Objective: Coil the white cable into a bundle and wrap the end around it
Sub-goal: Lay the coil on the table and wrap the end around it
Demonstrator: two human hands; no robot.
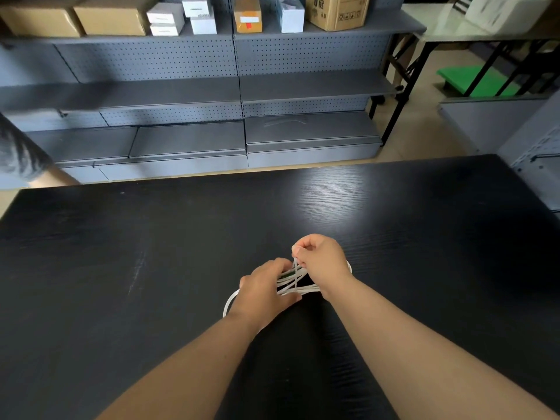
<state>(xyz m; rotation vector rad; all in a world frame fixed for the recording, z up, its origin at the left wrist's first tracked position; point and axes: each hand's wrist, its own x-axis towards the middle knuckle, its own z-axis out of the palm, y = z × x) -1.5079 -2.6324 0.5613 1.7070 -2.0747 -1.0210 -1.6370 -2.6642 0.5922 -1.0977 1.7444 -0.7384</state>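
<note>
The white cable [298, 287] is gathered into a loose bundle of several loops just above the black table [151, 253], near its front middle. My left hand [262, 294] grips the bundle's left part, with a loop sticking out past the wrist at the lower left. My right hand [321, 262] is closed on the cable's end, pinching it between thumb and fingers just above the bundle. One strand runs from that pinch down across the loops. The bundle's right side is hidden behind my right wrist.
Grey metal shelves [242, 92] with a perforated back stand beyond the table's far edge, with cardboard and white boxes [200, 16] on top. A folding table and a green object [475, 80] are at the back right. A person's dark hair [18, 150] shows at the left edge.
</note>
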